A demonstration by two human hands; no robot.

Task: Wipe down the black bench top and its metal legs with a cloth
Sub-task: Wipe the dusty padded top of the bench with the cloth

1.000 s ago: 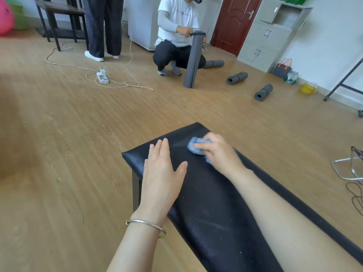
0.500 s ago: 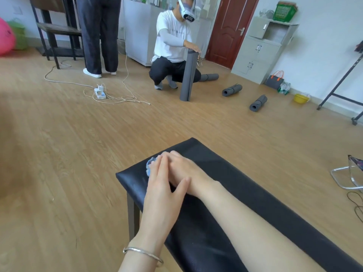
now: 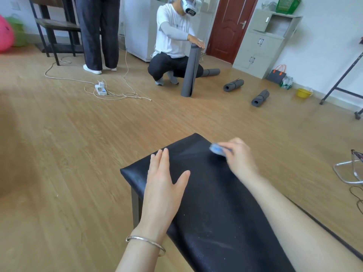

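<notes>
Wood-grain floor (image 3: 74,150) fills most of the view. Black bench (image 3: 216,203) runs from the lower right toward the centre, with a faint pale streak and small specks on its top. Beyond it, a crouching person (image 3: 172,42) has a hand on an upright grey mat (image 3: 191,71). Left hand (image 3: 163,185) lies flat on the bench near its left edge — fingers straight, thumb spread, holding nothing. Right hand (image 3: 239,158) is near the far right edge, fingers curled round a blue cloth (image 3: 217,149). One grey metal leg (image 3: 135,207) shows under the left corner. Cloth sits against the bench top at the far end — blurred, so its folds are unreadable. Silver bangle (image 3: 145,242) circles the left wrist.
</notes>
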